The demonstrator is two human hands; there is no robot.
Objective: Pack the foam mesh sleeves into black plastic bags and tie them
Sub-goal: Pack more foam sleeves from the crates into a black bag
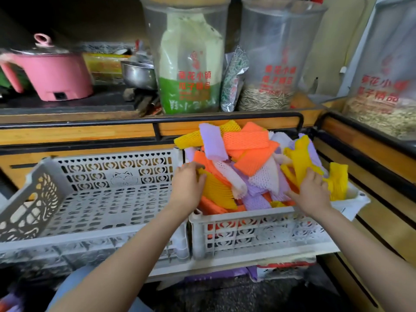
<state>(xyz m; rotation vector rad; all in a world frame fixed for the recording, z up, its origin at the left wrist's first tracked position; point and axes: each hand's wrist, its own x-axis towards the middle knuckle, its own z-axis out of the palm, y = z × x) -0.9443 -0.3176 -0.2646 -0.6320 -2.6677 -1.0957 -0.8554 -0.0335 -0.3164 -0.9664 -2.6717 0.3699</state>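
A white perforated crate [258,230] on the right is heaped with foam mesh sleeves [245,154] in orange, yellow, purple and white. My left hand [188,183] reaches into the pile's left side, fingers curled round a yellow sleeve [216,190]. My right hand [311,194] is at the pile's right side, gripping a bunch of yellow sleeves [301,161] that stands up from it. No black plastic bag is in view.
A second white crate [101,199] stands to the left with nothing inside. Behind runs a wooden counter with a black rail [157,121], holding a pink pot [51,70], a steel bowl [138,74] and tall clear bins [186,55]. White cloth [351,203] lies at the crate's right.
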